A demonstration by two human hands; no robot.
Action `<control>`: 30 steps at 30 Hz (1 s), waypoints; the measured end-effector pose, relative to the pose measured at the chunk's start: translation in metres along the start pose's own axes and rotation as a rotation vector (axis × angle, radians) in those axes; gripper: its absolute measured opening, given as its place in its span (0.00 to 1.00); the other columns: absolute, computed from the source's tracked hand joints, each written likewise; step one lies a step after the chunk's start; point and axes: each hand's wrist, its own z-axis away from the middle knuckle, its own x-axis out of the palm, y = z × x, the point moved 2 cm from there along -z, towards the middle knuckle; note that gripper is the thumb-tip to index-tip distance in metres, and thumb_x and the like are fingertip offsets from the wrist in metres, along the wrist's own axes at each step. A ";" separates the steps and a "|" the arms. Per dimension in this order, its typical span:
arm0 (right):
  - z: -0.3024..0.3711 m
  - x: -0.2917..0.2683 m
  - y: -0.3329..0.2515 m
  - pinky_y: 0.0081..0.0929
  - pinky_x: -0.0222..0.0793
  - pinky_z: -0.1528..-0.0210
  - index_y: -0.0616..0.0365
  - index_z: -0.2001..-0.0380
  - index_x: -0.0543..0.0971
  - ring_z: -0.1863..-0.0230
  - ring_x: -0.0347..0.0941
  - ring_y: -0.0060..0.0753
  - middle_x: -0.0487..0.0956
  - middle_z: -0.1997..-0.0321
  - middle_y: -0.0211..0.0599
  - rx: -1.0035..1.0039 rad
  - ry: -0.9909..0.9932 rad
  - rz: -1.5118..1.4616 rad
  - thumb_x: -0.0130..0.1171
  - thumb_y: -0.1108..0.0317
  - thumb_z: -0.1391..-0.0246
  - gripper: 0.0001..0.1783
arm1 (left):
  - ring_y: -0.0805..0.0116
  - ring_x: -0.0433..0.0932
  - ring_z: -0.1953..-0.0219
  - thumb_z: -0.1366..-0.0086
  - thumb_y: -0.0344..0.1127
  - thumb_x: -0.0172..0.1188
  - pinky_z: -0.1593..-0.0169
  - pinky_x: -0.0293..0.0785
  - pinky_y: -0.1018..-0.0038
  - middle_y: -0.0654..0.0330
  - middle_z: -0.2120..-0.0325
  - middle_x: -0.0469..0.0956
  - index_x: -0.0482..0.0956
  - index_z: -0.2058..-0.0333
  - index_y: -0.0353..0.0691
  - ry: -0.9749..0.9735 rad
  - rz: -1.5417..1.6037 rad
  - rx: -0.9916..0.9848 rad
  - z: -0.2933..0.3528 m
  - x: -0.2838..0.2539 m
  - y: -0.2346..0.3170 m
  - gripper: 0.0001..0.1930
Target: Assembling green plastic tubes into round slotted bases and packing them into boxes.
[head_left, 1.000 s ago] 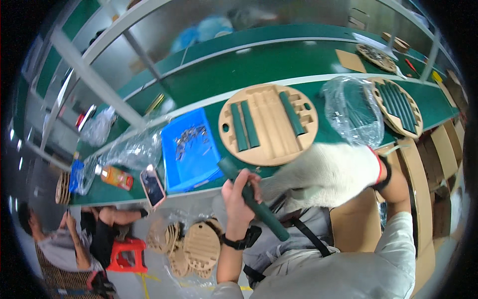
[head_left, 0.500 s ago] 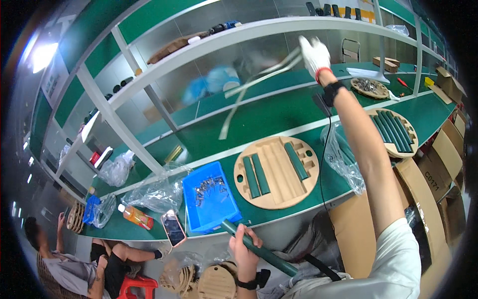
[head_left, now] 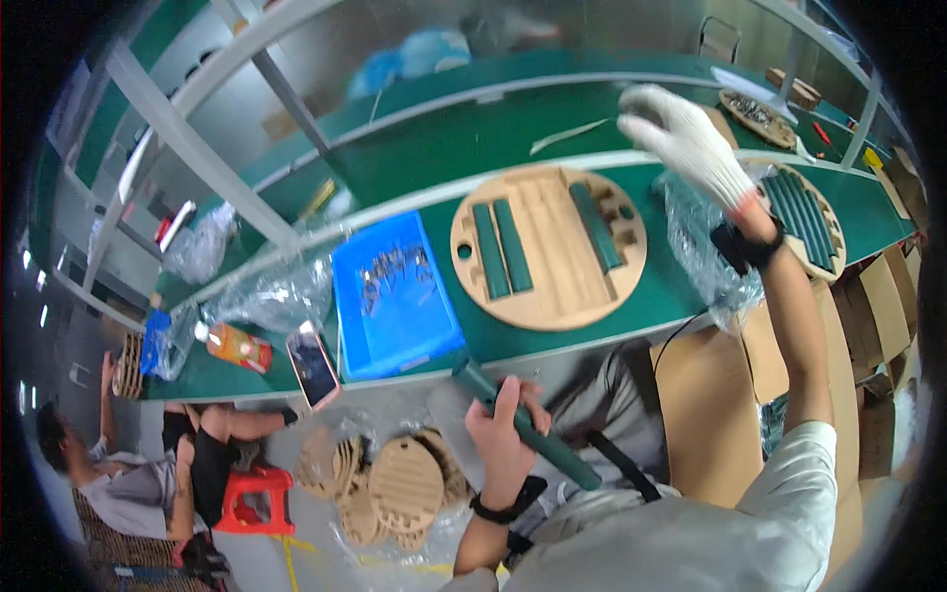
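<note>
Left hand [head_left: 501,432]: bare; fingers and thumb clamped around the tube [head_left: 566,461], at about mid-length.
Left-hand technique: the step in hand appears to be steadying the tube in 1 hand. Grip near the middle so that both ends balance. Apply firm, even pressure; the surface looks smooth and may slip.
Bin [head_left: 400,340] clearance: the tube's upper end is near the blue bin's near corner; contact cannot be told. Lift that end before any swing, to avoid knocking the bin or the metal parts [head_left: 395,271] in it.
Right hand [head_left: 681,143]: white-gloved, raised over the bench [head_left: 651,308]; thumb and fingers look apart, with nothing visible between them.
Strip [head_left: 570,136]: pale, just beside the right hand; contact cannot be told. Free the hand of it before adding a 2nd grip to the tube.
Tube position: before the bench's near edge, tilted, upper end to the left, lower end to the right.
Tube appearance: dark green, straight, slender, apparently round; end details are too small to read.
Tray [head_left: 545,237]: round, tan; bears 3 similar green pieces [head_left: 488,252], 2 left and 1 right.
</note>
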 end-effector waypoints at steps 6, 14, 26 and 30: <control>0.178 0.035 -0.108 0.26 0.72 0.67 0.59 0.53 0.79 0.72 0.75 0.28 0.80 0.70 0.35 0.157 -0.529 -0.627 0.73 0.64 0.54 0.24 | 0.67 0.74 0.83 0.32 0.27 0.57 0.78 0.71 0.72 0.47 0.69 0.80 0.74 0.61 0.30 -0.221 0.067 -0.038 0.019 0.018 -0.026 0.05; 0.214 0.042 -0.091 0.24 0.73 0.66 0.62 0.62 0.82 0.68 0.78 0.23 0.82 0.68 0.34 0.366 -0.470 -0.840 0.67 0.69 0.46 0.10 | 0.66 0.74 0.82 0.32 0.29 0.59 0.78 0.69 0.72 0.54 0.77 0.77 0.72 0.56 0.31 -0.333 -0.227 0.041 0.038 0.028 -0.048 0.10; 0.217 -0.011 -0.094 0.35 0.75 0.59 0.52 0.54 0.79 0.58 0.77 0.45 0.80 0.55 0.35 -0.279 -0.517 -0.171 0.61 0.72 0.58 0.23 | 0.62 0.82 0.72 0.43 0.33 0.72 0.67 0.75 0.72 0.52 0.71 0.82 0.79 0.58 0.35 -0.445 -1.066 0.360 0.063 0.031 -0.045 0.16; 0.219 -0.008 -0.092 0.35 0.75 0.59 0.52 0.56 0.79 0.57 0.77 0.44 0.79 0.56 0.36 -0.242 -0.667 -0.250 0.61 0.73 0.58 0.21 | 0.55 0.81 0.73 0.43 0.34 0.72 0.69 0.74 0.70 0.49 0.73 0.80 0.78 0.59 0.34 -0.433 -1.113 0.281 0.066 0.022 -0.051 0.16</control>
